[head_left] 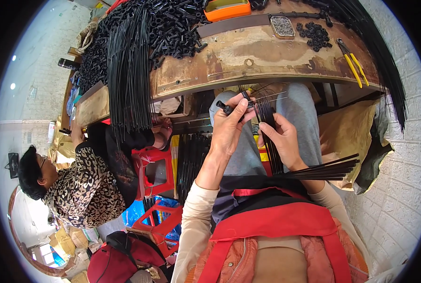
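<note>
The long thin black rods (271, 141) look like smooth, slightly glossy plastic. The small black tube-shaped cap (223, 107) looks matt plastic. The worn brown wooden workbench top (257, 56) is rough and stained. The yellow-handled metal pliers (353, 62) have glossy plastic grips. The red apron (276, 224) is matt cloth.

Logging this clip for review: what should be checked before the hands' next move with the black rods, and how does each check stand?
1. Left hand grips small black tube: ok.
2. Right hand holds bundle of black rods: ok.
3. Thin rod seated in the tube: cannot tell.
4. Bundle clear of workbench edge: ok.
5. Yellow-handled pliers lie on the bench, away from both hands: ok.
</note>
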